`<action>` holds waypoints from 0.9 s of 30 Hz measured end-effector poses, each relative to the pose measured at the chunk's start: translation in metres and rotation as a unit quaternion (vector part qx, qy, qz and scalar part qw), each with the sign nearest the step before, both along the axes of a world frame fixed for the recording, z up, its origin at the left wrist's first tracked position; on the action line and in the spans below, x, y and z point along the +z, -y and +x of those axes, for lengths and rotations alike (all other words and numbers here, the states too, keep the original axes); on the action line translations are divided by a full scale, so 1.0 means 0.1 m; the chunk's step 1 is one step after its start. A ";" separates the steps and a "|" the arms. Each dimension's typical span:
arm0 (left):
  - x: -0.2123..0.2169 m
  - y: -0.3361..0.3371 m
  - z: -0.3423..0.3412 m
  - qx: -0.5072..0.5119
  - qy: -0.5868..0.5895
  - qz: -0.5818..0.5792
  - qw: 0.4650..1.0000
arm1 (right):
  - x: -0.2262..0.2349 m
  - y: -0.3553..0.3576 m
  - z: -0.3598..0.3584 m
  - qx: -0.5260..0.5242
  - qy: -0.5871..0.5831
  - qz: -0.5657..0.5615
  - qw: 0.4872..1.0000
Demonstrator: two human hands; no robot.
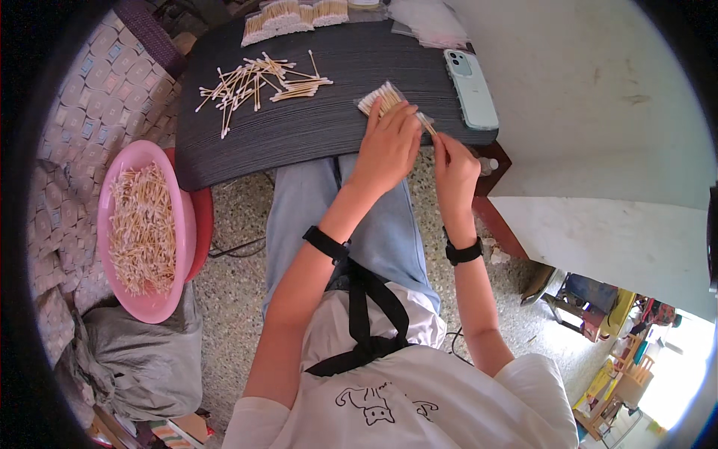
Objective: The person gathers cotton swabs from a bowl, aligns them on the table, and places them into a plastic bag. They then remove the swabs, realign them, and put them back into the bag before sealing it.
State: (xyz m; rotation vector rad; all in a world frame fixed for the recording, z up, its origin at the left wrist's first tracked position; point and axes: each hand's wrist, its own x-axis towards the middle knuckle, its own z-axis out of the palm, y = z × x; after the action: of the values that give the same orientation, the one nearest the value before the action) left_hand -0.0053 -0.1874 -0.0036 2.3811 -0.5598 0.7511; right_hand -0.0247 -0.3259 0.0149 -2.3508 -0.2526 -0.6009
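My left hand presses down on a bundle of cotton swabs in a clear plastic bag at the near right part of the dark table. My right hand pinches the bag's near end at the table's front edge. A loose pile of wooden-stick cotton swabs lies scattered on the table to the left of my hands.
A pale green phone lies at the table's right edge. Packed swab bundles and clear bags sit at the far edge. A pink basin full of swabs stands on the left, over a grey sack.
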 end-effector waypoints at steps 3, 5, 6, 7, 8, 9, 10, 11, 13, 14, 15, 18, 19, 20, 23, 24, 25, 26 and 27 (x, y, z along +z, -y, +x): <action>-0.01 -0.01 -0.01 -0.005 0.002 -0.001 1.000 | -0.01 0.02 0.06 0.014 0.017 -0.034 0.999; -0.01 -0.01 -0.01 -0.006 0.002 0.000 1.000 | -0.03 0.03 0.09 0.026 0.033 -0.047 0.998; -0.01 -0.01 -0.01 -0.012 -0.016 -0.010 1.000 | -0.03 0.04 0.10 0.040 0.049 -0.060 0.996; -0.01 -0.01 -0.01 -0.017 -0.034 -0.020 0.999 | -0.05 0.05 0.11 0.040 0.049 -0.061 0.996; -0.02 -0.01 -0.01 -0.017 -0.033 -0.021 0.999 | -0.07 0.07 0.11 0.047 0.071 -0.085 0.993; -0.02 -0.01 -0.01 -0.016 -0.039 -0.028 0.999 | -0.08 0.08 0.11 0.054 0.092 -0.108 0.988; -0.02 0.00 -0.02 -0.016 -0.045 -0.036 0.998 | -0.08 0.09 0.11 0.056 0.092 -0.108 0.988; -0.02 0.00 -0.01 -0.014 -0.045 -0.036 0.998 | -0.07 0.11 0.12 0.069 0.114 -0.120 0.984; -0.03 -0.01 -0.01 -0.022 -0.042 -0.050 0.998 | -0.05 0.12 0.11 0.082 0.135 -0.132 0.979; -0.04 -0.01 -0.01 -0.021 -0.042 -0.050 0.998 | -0.04 0.13 0.10 0.089 0.141 -0.139 0.976; -0.04 -0.01 -0.01 -0.023 -0.041 -0.053 0.997 | -0.02 0.13 0.10 0.095 0.147 -0.146 0.974; -0.04 -0.01 -0.01 -0.028 -0.040 -0.054 0.997 | -0.02 0.12 0.14 0.105 0.165 -0.125 0.973; -0.04 -0.01 -0.01 -0.030 -0.040 -0.052 0.997 | -0.02 0.13 0.15 0.105 0.165 -0.125 0.973; -0.04 -0.01 -0.01 -0.030 -0.040 -0.052 0.997 | -0.04 0.13 0.17 0.104 0.151 -0.117 0.976; -0.03 -0.03 -0.01 -0.035 -0.049 -0.053 0.997 | -0.05 0.11 0.19 0.101 0.127 -0.101 0.981; -0.02 -0.03 -0.01 -0.036 -0.050 -0.050 0.997 | -0.04 0.10 0.20 0.098 0.119 -0.093 0.984; -0.02 -0.03 -0.01 -0.037 -0.050 -0.047 0.997 | -0.06 0.10 0.21 0.098 0.119 -0.093 0.984; -0.02 -0.03 -0.01 -0.038 -0.050 -0.047 0.997 | -0.08 0.09 0.24 0.097 0.131 -0.097 0.982; -0.02 -0.03 -0.01 -0.038 -0.049 -0.044 0.997 | -0.08 0.08 0.25 0.096 0.143 -0.100 0.980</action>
State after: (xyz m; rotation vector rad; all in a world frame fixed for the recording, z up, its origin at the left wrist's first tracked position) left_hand -0.0064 -0.1846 -0.0054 2.2879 -0.5609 0.6100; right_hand 0.0007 -0.3336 0.0068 -2.3873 -0.6907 -0.8499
